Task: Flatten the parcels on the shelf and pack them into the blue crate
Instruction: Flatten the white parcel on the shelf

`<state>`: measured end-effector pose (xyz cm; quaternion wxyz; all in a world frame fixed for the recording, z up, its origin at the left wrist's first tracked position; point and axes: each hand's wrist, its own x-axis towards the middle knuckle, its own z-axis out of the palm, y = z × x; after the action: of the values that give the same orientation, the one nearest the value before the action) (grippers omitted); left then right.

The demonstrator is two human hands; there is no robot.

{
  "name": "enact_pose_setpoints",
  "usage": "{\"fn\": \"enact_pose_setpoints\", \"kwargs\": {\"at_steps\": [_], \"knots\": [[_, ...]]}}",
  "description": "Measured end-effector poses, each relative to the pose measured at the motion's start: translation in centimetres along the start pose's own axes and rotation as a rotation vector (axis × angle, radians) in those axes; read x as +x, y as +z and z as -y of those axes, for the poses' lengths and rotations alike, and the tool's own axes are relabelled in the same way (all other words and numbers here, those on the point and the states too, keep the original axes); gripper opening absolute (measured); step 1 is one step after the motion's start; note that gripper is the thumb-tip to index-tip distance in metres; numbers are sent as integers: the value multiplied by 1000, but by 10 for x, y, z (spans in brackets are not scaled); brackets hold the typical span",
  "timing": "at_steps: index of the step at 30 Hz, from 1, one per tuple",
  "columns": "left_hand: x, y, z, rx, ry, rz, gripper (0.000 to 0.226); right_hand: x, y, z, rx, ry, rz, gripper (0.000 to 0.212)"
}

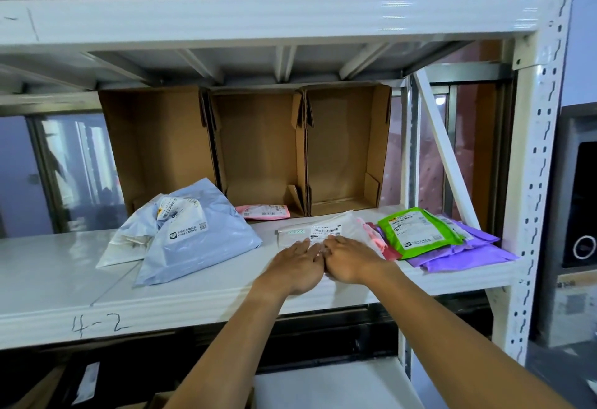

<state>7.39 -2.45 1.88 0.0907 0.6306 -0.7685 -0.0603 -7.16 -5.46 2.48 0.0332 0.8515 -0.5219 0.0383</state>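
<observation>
1. The white parcel (323,231) I am working on lies label up on the shelf (64,266), towards its front edge.
2. My left hand (295,264) and right hand (350,258) lie side by side on the white parcel's near half. They touch each other, with fingers straight and flat, pressing down and gripping nothing.
3. I take this to be the flattening step. To do it well, I would lean on the palms and sweep from the middle out to the edges, so trapped air escapes and the label does not crease.
4. Right of the white parcel, against its edge, a green parcel (416,231) sits on purple parcels (468,253). An outward sweep should stop short of shoving them.
5. Left of the white parcel, a puffy blue-grey parcel (200,243) looks most in need of pressing.
6. Behind the white parcel are a small pink parcel (263,211) and open cardboard boxes (261,150).
7. I cannot see the blue crate.
</observation>
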Motion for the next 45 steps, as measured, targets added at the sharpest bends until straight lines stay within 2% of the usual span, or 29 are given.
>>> {"fn": "enact_pose_setpoints", "kwargs": {"at_steps": [6,12,17,29,35,39,43,45], "knots": [[2,2,1,27,-8,-1,56,1,7,-2,-23,-9,-37,57],[-3,1,-3,17,-32,-15,58,0,14,-3,20,115,-37,75],[-3,2,-3,10,-72,-39,61,2,11,-5,-13,85,0,59],[-2,3,-3,13,-74,-40,62,-7,-1,0,-20,62,51,53],[-3,2,-3,3,-62,-58,61,-20,-10,7,-12,76,53,56],[-10,2,-5,-48,-58,-130,60,-13,-8,5,-52,58,81,54],[-20,-2,-8,-159,-58,-253,49,-8,-15,8,-63,123,130,53],[-22,-6,-7,-175,-55,-240,47,-7,-22,12,-27,160,107,55]]}}
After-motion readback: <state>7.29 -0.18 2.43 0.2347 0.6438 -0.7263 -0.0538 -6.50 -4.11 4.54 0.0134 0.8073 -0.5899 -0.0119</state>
